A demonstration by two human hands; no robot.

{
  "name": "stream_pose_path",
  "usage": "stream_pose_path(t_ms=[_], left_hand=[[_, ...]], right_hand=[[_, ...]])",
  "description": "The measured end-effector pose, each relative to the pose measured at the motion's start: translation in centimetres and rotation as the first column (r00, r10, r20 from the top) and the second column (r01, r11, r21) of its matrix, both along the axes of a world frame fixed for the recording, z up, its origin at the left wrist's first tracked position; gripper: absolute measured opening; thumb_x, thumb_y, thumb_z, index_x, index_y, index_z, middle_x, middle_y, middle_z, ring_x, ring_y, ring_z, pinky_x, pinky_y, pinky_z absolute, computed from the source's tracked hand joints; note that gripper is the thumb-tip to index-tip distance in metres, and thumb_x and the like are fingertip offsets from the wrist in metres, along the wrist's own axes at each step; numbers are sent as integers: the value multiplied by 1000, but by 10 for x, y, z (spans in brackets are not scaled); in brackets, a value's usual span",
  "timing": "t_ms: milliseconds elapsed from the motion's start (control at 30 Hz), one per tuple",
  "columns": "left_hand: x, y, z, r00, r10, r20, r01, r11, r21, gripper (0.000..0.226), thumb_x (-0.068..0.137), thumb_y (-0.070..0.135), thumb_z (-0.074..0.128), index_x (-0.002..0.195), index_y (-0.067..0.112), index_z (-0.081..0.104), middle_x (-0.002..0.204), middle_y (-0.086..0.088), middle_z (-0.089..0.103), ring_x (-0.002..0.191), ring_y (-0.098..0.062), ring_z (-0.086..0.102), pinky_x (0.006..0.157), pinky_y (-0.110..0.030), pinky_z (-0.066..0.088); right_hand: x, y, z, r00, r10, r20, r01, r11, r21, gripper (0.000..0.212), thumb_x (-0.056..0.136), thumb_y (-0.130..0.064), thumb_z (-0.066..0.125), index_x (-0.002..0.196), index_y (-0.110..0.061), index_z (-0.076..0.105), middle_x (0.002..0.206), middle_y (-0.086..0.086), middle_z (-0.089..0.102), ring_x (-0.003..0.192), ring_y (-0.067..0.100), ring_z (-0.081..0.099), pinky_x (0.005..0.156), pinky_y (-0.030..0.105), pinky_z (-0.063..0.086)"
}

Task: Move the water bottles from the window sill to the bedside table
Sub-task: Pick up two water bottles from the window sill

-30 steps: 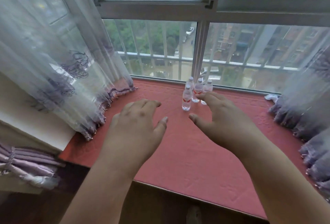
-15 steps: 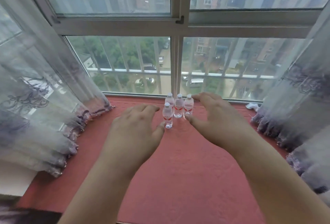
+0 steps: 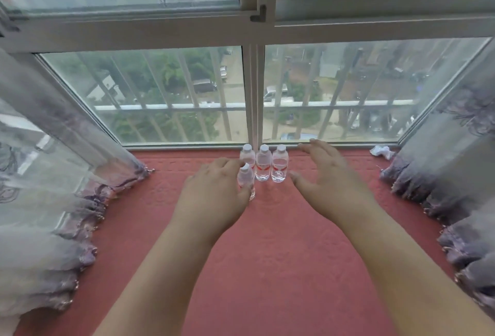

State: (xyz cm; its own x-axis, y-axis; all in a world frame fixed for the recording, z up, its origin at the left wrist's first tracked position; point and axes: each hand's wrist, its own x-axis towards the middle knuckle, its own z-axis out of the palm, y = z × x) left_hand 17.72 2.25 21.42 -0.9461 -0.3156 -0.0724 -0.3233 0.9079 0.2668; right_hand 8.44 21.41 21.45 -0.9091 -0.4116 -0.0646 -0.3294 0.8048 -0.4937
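Several small clear water bottles with white caps and red labels stand upright on the red-covered window sill (image 3: 281, 242) near the glass. Three form a back row: left bottle (image 3: 247, 154), middle bottle (image 3: 262, 164), right bottle (image 3: 279, 164). A front bottle (image 3: 245, 177) stands just before them on the left. My left hand (image 3: 214, 196) lies against the front bottle, thumb touching its lower part and fingers spread around its left side. My right hand (image 3: 326, 175) hovers open just right of the right bottle, not touching it.
Sheer grey-purple curtains hang bunched on the sill at the left (image 3: 53, 188) and right (image 3: 455, 188). A crumpled white tissue (image 3: 380, 151) lies at the sill's far right corner. The window frame (image 3: 254, 94) rises directly behind the bottles.
Both hands have reached forward to the bottles. The left hand now touches the front bottle, and the right hand has drawn up beside the right bottle. The view has come closer.
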Motion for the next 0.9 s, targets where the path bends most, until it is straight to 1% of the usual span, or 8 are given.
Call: stream_pose_path(t_ms=[67,167,267,400,500,633,800,900], left_hand=[[-17,-10,-22,998,14,55,-16,999,29,49,94,51,45,140,36,42,141,9,46,128,-19,43,97,-40,42],[-44,-24,-57,994,36,105,-45,996,80,50,93,49,46,141,34,40,144,8,43,129,-21,42,98,-41,42],[-77,-38,-93,991,31,132,-50,989,139,53,90,42,51,141,30,41,146,6,41,132,-20,41,101,-41,41],[-117,-51,-141,986,7,169,-38,982,185,56,88,33,53,142,31,39,140,2,44,124,-24,46,99,-37,40],[-138,-59,-173,981,8,195,-50,976,212,56,87,34,53,141,35,38,138,3,44,123,-24,46,98,-40,42],[-151,-67,-205,971,14,238,-69,972,226,59,85,32,56,141,37,39,137,6,44,124,-22,45,98,-42,43],[-162,-72,-233,959,19,284,-82,974,211,52,88,37,56,139,38,46,143,11,42,123,-23,46,99,-42,44],[-164,-75,-244,970,24,242,-86,964,251,51,87,37,59,137,38,50,140,11,44,119,-23,49,98,-42,45]], right_hand=[[-16,-9,-20,1000,-16,9,15,1000,6,60,93,-47,56,149,-34,37,161,-14,21,144,14,29,110,35,33],[-45,-25,-52,999,-12,45,11,1000,21,62,93,-43,58,150,-30,37,158,-12,25,142,15,30,108,31,32],[-80,-42,-90,994,-3,105,-5,997,75,68,91,-42,60,152,-26,33,160,-7,25,144,17,28,112,35,30],[-120,-65,-142,977,-6,213,-23,991,134,73,89,-39,60,153,-21,30,158,0,29,142,24,32,114,37,29],[-145,-78,-173,973,-2,230,-39,984,173,74,88,-37,60,153,-20,29,159,1,29,143,25,32,115,37,27],[-173,-90,-202,971,-4,239,-47,977,209,75,89,-35,59,155,-17,27,163,3,21,148,24,25,118,36,23],[-199,-104,-228,957,8,291,-98,951,294,82,90,-38,57,158,-21,14,166,-2,8,143,36,30,114,45,32],[-210,-110,-240,952,25,304,-133,932,338,83,91,-38,54,159,-23,10,166,-1,6,142,40,29,114,48,31]])
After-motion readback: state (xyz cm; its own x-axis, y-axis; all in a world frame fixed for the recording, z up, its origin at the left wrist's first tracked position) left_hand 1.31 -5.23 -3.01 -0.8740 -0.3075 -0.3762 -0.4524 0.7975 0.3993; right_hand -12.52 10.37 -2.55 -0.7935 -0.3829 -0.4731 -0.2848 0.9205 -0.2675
